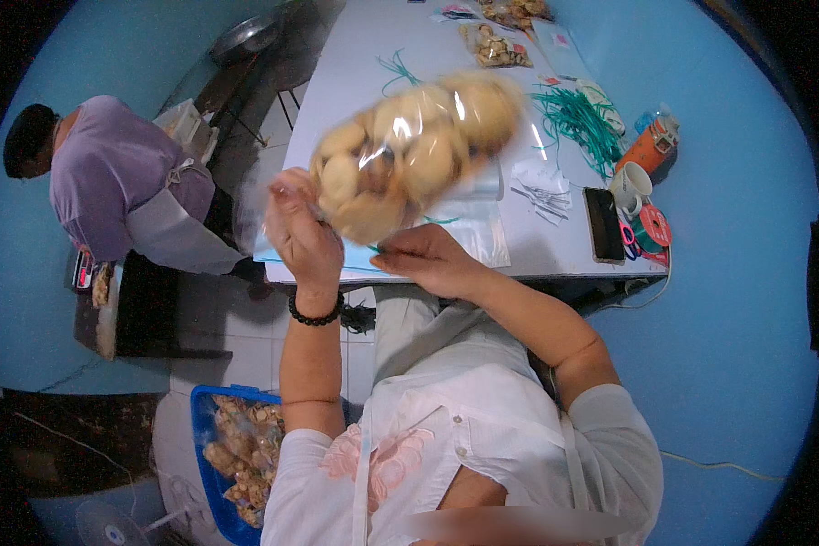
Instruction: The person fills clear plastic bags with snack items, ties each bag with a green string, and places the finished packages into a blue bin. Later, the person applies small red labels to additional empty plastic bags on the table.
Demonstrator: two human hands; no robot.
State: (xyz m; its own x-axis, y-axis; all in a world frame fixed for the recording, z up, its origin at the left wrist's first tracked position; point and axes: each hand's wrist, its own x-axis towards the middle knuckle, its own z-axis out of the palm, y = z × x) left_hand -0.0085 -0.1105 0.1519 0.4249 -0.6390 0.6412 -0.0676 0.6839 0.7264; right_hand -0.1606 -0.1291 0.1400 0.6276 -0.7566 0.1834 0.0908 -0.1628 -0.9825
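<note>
A clear plastic bag of round, pale biscuit-like pieces [409,150] is held up over the near part of the white table, blurred on its right side. My left hand [304,228] grips its gathered neck; loose film sticks out beside the fingers. Close to the bag's lower edge, my right hand [430,259] pinches a thin green tie, of which only a short piece shows. Under the bag, flat clear plastic bags [488,239] lie at the table's near edge. Paper slips [542,191] are piled right of them, and a bundle of green ties [580,126] lies farther back.
On the right stand an orange bottle [648,147], a mug [631,184], a phone [603,225], scissors [630,242] and a ribbon spool [652,228]. Filled bags [495,48] lie at the back. A co-worker [123,177] stands left. A blue basket [201,437] of filled bags is below left.
</note>
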